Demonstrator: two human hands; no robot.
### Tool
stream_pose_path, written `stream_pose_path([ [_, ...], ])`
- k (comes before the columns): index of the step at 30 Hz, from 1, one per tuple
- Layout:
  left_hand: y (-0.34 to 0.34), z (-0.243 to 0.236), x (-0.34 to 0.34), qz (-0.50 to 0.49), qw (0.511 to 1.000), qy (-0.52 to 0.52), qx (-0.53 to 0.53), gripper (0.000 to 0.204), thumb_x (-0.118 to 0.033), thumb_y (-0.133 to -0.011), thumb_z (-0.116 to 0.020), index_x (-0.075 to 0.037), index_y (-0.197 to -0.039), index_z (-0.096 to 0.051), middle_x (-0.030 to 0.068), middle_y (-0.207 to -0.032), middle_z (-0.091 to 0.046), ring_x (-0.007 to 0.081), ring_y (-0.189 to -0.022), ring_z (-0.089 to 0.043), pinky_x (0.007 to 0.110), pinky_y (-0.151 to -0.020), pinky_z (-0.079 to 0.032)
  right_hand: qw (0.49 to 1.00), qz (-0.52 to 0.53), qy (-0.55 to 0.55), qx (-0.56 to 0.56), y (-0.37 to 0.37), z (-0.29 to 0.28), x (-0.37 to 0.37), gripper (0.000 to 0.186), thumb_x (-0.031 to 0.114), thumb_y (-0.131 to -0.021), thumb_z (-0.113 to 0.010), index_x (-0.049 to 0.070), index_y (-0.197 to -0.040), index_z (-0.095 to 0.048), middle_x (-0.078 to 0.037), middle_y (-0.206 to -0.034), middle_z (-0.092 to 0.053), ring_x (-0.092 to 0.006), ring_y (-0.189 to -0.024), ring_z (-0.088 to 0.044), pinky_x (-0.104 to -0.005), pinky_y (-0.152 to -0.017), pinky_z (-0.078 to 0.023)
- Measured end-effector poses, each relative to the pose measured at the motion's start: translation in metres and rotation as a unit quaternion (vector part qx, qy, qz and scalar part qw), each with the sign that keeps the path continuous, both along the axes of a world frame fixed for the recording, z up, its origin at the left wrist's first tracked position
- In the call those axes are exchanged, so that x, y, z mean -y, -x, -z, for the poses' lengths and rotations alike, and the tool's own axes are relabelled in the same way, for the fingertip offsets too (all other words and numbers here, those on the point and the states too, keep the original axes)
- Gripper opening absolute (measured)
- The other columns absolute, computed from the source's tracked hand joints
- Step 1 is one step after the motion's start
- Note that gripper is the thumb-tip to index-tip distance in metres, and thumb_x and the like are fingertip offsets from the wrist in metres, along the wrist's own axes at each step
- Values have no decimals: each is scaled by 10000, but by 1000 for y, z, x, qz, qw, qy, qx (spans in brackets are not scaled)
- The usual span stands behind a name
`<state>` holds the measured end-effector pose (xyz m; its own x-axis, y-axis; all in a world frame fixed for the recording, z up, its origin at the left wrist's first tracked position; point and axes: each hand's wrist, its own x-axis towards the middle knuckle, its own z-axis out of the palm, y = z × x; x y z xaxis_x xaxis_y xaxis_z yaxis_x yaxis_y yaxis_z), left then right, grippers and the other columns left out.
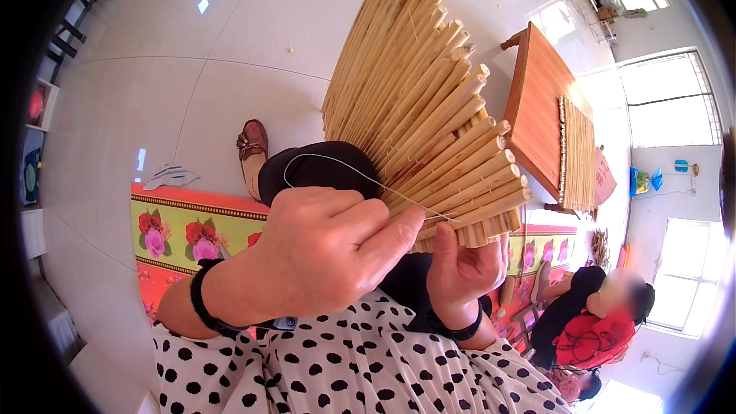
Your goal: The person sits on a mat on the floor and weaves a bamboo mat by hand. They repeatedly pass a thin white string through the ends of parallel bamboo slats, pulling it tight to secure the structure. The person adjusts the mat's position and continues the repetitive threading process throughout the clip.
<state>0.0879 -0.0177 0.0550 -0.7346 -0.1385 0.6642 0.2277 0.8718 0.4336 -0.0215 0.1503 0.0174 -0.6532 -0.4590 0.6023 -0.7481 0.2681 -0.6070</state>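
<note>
A stiff panel of pale yellow reed stalks [418, 92] stands fanned out before me, its cut ends facing right. My right hand [464, 264] grips the panel's near corner, thumb on top and fingers underneath, partly hidden. From that corner a thin pale thread [337, 161] runs left and curves in a loose loop over my dark-trousered knee. My left hand [326, 245] is closed beside the corner, its index finger pointing right along the thread. The thread passes at that fingertip and seems pinched there; the thumb is hidden.
A wooden table [540, 107] at right bears a slatted reed mat [576, 153]. Another person [583, 330] in red and black sits at lower right. Beneath me lies a floral cloth [199, 234]. Glossy tiles [253, 31] cover the floor, with a striped rag [171, 176] at left.
</note>
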Motion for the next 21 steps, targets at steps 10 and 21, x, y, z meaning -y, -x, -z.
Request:
stream_pose_path([
  [10,-1,0,0,2,1000,-1,9,390,-53,-588,-721,-22,-977,-718,-19,-549,-379,118,-435,-421,262,-375,-314,1000,7,-10,-14,0,-1,-1,430,113,-706,-839,-52,-1065,-670,-155,-946,-681,-250,-768,-675,-285,-673,-518],
  [21,-1,2,1,10,1000,-7,22,410,-31,-588,-714,-20,-997,-704,-11,-555,-400,129,-439,-439,272,-379,-327,1000,-15,-12,-8,0,-2,0,424,73,-709,-820,-67,-1076,-658,-167,-988,-666,-250,-807,-666,-290,-708,-510],
])
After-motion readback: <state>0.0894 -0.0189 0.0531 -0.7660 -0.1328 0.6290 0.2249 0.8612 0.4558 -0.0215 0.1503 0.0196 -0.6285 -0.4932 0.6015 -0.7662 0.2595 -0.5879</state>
